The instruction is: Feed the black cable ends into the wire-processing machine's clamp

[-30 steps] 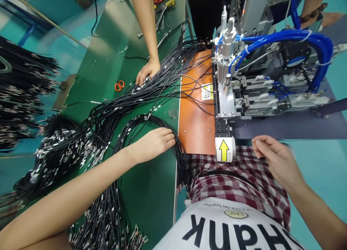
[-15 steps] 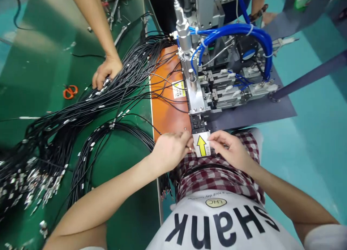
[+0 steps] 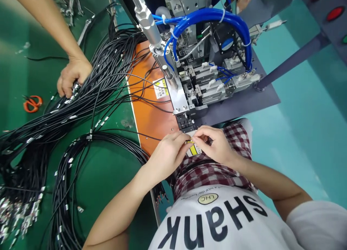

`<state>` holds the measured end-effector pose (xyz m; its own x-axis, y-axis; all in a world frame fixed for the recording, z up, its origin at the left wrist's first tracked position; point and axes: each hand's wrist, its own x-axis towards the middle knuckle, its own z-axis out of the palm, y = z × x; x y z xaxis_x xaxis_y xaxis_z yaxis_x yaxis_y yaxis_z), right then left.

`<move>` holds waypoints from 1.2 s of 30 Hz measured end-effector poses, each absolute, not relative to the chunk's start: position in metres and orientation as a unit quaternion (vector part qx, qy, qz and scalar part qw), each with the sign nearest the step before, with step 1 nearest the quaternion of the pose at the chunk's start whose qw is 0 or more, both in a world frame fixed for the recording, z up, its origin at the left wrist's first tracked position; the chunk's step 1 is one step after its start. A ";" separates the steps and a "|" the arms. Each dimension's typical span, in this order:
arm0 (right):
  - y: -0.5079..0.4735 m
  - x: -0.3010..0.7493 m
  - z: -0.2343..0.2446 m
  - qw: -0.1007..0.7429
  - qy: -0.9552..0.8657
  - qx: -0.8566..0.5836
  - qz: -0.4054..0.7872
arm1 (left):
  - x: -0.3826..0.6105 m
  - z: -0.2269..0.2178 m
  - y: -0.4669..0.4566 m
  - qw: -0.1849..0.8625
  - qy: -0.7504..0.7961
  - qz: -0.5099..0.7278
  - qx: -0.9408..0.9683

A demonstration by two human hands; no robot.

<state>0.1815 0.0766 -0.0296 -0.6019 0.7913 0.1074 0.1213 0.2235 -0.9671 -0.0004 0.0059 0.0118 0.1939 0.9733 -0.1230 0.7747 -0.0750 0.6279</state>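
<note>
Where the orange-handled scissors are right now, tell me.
In the head view, the orange-handled scissors lie toward the left edge on the green table, left of the co-worker's hand and just above the black cables in the picture.

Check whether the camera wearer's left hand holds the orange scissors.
No, the left hand pinches a black cable, while the orange scissors lie on the green table.

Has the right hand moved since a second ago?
Yes, leftward: against the yellow-arrow label, the right hand was well clear on its right; now the fingertips overlap it in view.
</note>
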 end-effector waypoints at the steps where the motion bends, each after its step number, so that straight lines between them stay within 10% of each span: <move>1: 0.078 0.182 -0.030 0.299 -0.706 -0.326 0.553 | -0.002 0.009 0.005 0.312 0.602 0.188 0.710; 15: 0.092 0.181 -0.043 0.235 -0.429 -0.309 0.816 | -0.001 -0.005 0.003 0.380 0.639 0.321 0.588; 36: 0.083 0.175 -0.038 0.259 -0.610 -0.329 0.673 | 0.017 -0.016 0.005 0.460 0.611 0.525 0.374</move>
<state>0.1753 0.0826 -0.0381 -0.6497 0.7497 -0.1261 0.0530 -0.1209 -0.9913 0.0169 0.0048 -0.0162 -0.2976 0.9396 -0.1690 -0.0251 0.1692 0.9853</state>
